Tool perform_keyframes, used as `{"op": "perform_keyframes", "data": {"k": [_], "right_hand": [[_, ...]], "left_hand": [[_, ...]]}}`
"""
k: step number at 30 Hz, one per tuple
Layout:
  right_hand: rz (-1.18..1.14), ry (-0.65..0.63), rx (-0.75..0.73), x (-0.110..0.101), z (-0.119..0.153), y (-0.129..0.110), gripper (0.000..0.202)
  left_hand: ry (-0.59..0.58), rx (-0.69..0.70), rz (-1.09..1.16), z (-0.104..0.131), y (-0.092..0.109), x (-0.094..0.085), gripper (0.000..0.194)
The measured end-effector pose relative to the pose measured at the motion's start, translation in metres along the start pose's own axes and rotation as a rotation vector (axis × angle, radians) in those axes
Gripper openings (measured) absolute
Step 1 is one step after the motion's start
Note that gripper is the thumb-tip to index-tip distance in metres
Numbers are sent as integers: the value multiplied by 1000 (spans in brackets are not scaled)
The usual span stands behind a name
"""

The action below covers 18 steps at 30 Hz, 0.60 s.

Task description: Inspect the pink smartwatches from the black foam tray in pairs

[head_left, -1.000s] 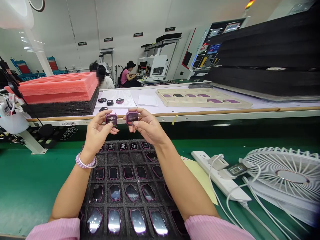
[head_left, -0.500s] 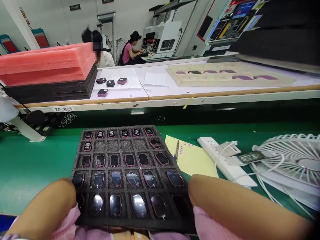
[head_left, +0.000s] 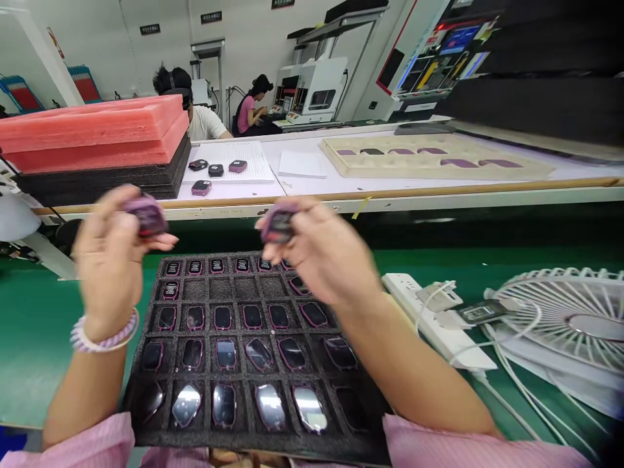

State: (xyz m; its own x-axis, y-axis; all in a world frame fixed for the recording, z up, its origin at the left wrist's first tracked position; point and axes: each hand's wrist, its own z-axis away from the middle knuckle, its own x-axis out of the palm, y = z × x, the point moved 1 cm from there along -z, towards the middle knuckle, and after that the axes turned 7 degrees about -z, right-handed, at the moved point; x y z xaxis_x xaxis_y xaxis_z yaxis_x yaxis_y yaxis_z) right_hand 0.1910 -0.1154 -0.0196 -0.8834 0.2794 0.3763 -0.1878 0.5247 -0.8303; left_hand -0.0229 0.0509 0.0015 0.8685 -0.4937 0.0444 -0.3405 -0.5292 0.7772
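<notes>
Hands are raised over the foam tray [head_left: 146,364] on the green worktop [head_left: 34,338]. The left hand [head_left: 110,250] pinches one purple watch body [head_left: 146,218] in its fingers; the right hand [head_left: 316,250] pinches another watch body [head_left: 279,224]. Both are blurred, well apart, above the tray's far rows.

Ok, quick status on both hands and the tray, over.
Left hand up, fingers gripping a purple watch body. Right hand gripping another. Both blurred, above the black foam tray. Nothing between them and it.
</notes>
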Motion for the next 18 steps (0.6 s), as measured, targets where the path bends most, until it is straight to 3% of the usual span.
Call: {"op": "perform_keyframes", "data": {"k": [4, 6, 9, 11, 15, 18], "right_hand": [[-1, -67, 450, -1, 7, 87, 53], [40, -93, 558, -6, 11, 121, 44], [73, -139, 637, -13, 18, 147, 32], [97, -175, 643, -15, 21, 153, 39], [245, -292, 601, -17, 19, 160, 63], [463, -355, 497, -18, 13, 165, 59]], "left_hand": [[-255, -417, -104, 28, -57, 17, 43], [-339, -536, -132, 42, -83, 16, 49], [-444, -649, -136, 58, -111, 5, 63], [-512, -669, -159, 63, -122, -4, 71], [-698, -562, -429, 67, -134, -20, 71], [-738, -472, -617, 66, -139, -27, 61]]}}
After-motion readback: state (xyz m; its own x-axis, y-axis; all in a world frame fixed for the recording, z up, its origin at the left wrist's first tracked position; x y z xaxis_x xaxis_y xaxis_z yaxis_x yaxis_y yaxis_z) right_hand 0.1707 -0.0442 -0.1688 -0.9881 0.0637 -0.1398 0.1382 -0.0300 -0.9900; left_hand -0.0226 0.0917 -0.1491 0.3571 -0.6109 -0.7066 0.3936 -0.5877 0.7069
